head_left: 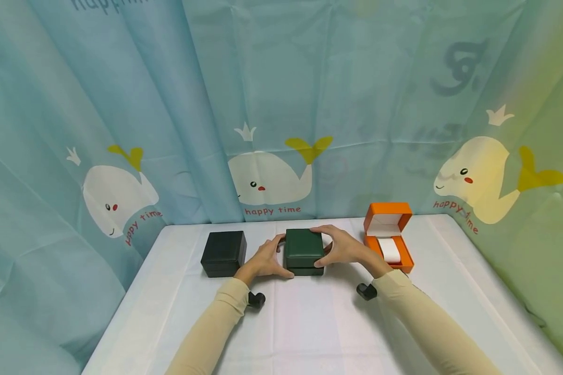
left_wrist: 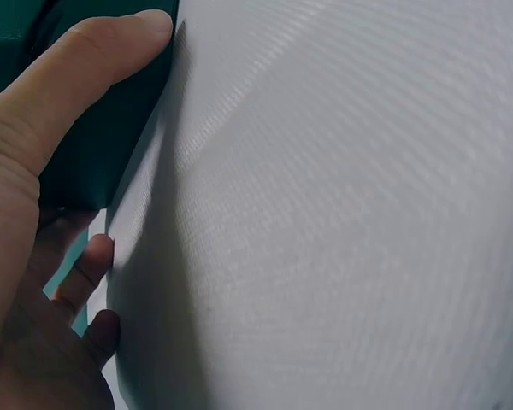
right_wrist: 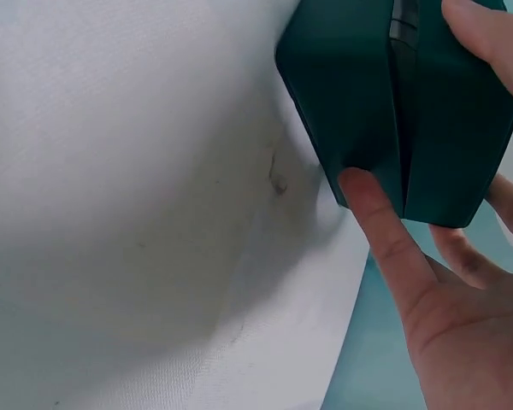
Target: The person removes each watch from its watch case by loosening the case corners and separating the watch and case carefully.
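Note:
A dark green hinged box (head_left: 305, 244) stands on the white table between my two hands. My left hand (head_left: 266, 259) holds its left side, with the thumb along the lower front edge and the other fingers behind. From the right, my right hand (head_left: 341, 247) grips the lid, thumb at the front corner. In the right wrist view one finger presses the side of the box's base (right_wrist: 346, 111), and a narrow wedge-shaped gap shows between base and lid. The left wrist view shows my left thumb (left_wrist: 94, 55) lying on the green box.
A closed black box (head_left: 223, 252) sits left of my left hand. To the right, an orange box (head_left: 388, 214) stands with its lid raised and a white cushion (head_left: 389, 250) inside. The white table (head_left: 305, 328) ends at a whale-print curtain (head_left: 272, 104).

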The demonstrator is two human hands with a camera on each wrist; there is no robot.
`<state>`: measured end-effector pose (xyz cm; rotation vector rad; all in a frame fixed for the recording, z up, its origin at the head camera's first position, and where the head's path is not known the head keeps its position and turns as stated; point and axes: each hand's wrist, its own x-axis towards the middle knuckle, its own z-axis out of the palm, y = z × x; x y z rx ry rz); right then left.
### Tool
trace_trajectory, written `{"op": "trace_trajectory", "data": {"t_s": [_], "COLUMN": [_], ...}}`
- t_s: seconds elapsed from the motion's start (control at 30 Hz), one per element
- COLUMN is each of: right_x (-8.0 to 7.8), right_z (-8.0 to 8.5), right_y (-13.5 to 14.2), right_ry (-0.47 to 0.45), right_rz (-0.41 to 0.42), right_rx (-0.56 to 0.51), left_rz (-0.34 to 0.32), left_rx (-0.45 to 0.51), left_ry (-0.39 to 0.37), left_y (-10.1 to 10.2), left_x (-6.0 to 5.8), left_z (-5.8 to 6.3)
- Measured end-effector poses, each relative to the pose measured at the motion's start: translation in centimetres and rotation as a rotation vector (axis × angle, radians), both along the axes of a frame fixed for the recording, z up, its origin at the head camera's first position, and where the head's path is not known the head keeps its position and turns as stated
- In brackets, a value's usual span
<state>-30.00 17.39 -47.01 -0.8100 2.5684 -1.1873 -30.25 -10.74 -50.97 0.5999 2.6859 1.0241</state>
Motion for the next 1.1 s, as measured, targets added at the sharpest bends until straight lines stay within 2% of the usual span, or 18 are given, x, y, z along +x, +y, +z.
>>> {"op": "trace_trajectory", "data": {"t_s": [0.2,0.5,0.87,1.1], "right_x": [-0.1,-1.4,-2.5,-2.8], "right_z": [0.3,0.8,1.3,1.3], "right_y": [0.1,0.3,0.6,1.0], "right_ry": [-0.053,-0.146,-0.163,-0.294], "right_rz": [-0.023,0.004,-0.026,-0.059], "right_rx": [0.009,-0.028,0.014,-0.046], "left_rz": [-0.004,0.006,0.004,-0.003], "left_rx": [0.006,0.006,0.021,0.021], "left_ry": [0.009,0.007,0.022,0.024], "left_y": [0.1,-0.1,-0.1,0.0], "left_x": [0.1,-0.4,-0.6,-0.5], "left_z": [-0.1,-0.6,-0.2,-0.1]}}
